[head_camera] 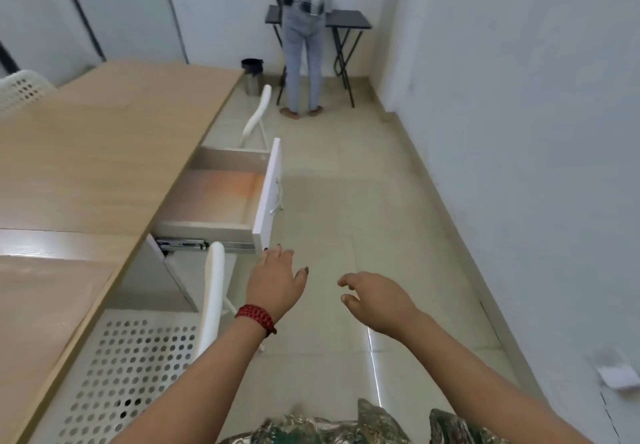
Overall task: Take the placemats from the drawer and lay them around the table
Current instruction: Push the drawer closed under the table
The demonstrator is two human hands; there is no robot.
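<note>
Nearest the lens, at the bottom edge, we see a strip of patterned green clothing (332, 426), from which both bare forearms reach up into the frame. Our left hand (277, 281), with a red beaded wristband (256, 319) on its wrist, hangs in the air just below the near corner of the open drawer (214, 197); its fingers (282, 253) are loosely spread and hold nothing, and we cannot tell whether a fingertip touches the drawer front. Our right hand (375, 300), at centre frame over the tiled floor (363, 218), is also empty, its fingers (346, 282) curled and slightly apart.

The drawer projects from the side of the long wooden bench (104, 138) at left of centre, its white front panel (268, 190) turned to the floor. Inside it lies a flat, pale placemat (214, 194) with an orange tint, blurred in this view. A further pale mat (41, 305) rests on the bench top at lower left.

White perforated chairs (131, 367) stand against the bench. At upper centre a second person (304, 28) stands with their back to us at a small black folding table (346, 21), with a metal bin (252, 76) close by.
</note>
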